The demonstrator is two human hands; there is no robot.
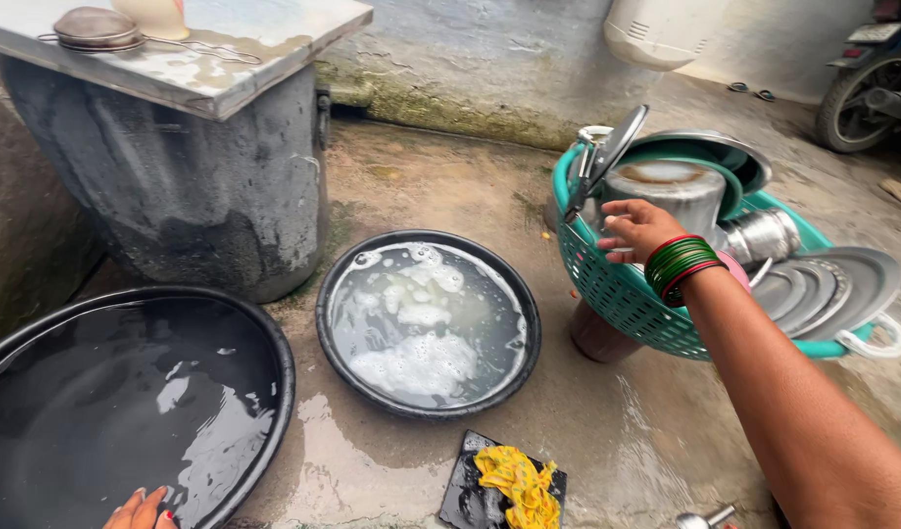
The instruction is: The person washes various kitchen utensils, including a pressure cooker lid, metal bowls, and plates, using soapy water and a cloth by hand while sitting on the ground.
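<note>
Two basins sit before you: the big tub (pixel 127 392) of dark water at your left hand (pixel 142 511), whose grip you can't tell, and the soapy basin (pixel 428 323) in the middle. Your right hand (pixel 638 227) hangs open over the basket (pixel 622 294) rim, touching the steel pot (pixel 666 191). Stacked plates (pixel 823 289) lean loosely; a nudge could slide them out.
</note>
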